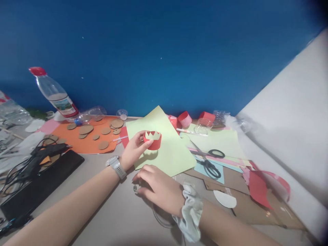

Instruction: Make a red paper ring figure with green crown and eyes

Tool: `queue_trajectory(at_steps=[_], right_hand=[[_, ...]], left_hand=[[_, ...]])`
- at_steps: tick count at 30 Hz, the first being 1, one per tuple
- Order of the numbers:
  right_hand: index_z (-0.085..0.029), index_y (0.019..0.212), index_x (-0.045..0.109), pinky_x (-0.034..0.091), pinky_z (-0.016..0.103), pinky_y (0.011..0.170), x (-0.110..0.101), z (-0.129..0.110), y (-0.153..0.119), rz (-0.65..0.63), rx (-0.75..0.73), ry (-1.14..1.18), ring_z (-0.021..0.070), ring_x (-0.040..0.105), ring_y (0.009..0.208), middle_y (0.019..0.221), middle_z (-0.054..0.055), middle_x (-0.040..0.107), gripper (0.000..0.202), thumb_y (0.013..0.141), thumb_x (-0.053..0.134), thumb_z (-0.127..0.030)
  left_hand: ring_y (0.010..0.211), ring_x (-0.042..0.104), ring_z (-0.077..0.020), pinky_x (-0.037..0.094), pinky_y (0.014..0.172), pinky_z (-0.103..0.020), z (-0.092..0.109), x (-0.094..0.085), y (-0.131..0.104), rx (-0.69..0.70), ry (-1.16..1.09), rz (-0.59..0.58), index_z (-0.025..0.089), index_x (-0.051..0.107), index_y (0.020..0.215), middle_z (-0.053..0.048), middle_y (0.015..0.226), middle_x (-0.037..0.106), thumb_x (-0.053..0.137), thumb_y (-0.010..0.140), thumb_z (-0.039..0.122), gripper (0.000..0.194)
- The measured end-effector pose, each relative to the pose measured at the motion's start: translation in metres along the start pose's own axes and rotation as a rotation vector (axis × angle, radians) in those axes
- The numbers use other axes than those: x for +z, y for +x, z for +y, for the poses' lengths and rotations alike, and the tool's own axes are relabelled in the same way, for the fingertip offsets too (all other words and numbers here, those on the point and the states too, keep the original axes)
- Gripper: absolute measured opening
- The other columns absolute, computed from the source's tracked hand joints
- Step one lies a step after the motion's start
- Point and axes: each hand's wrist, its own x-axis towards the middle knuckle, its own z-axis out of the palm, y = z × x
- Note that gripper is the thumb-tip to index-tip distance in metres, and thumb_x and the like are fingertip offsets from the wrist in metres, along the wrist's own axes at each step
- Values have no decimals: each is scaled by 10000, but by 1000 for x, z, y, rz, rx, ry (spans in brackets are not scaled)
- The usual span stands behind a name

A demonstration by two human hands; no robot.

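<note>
Pale fabric scrunchie (pixel 191 212) on right wrist; right grip (pixel 160 189) curled low over grey worktop (pixel 110 215), can't tell if it's pinching anything. Beyond, left grip (pixel 134 148) pinches red paper ring with pale-green zigzag top (pixel 154 145), over pale-green paper sheet (pixel 174 150). Red-capped clear plastic bottle (pixel 60 97) at far left.

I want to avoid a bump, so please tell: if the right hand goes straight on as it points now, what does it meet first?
Probably the right hand would meet the watch on the left wrist first; heights are unclear, so it may pass under.
</note>
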Motion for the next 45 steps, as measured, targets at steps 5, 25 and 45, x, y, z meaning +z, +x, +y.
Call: queue_trajectory(at_steps=[5, 25, 45], right_hand=[[-170, 1050, 663, 475, 369, 931, 20, 6, -1, 26, -14, -65, 230, 593, 1016, 1046, 70, 639, 158, 896, 656, -136], [-204, 840, 550, 456, 330, 799, 16, 9, -8, 104, -68, 90, 191, 568, 867, 892, 19, 593, 130, 918, 611, -119], [-263, 917, 526, 511, 378, 688, -69, 11, -47, 802, -147, -107, 225, 567, 825, 900, 45, 561, 90, 969, 530, -189]], left_hand=[[1134, 647, -297, 541, 925, -411, -5, -1, 1, -15, -86, 6, 146, 539, 1206, -166, 1238, 667, 645, 871, 473, 480], [1187, 626, -285, 476, 1050, -425, -15, -4, 1, 31, 171, 17, 187, 583, 1271, -114, 1285, 663, 757, 787, 313, 530], [561, 498, -165, 444, 565, -310, 64, 33, -52, 86, 191, -33, 223, 496, 637, 13, 597, 475, 383, 996, 412, 421]])
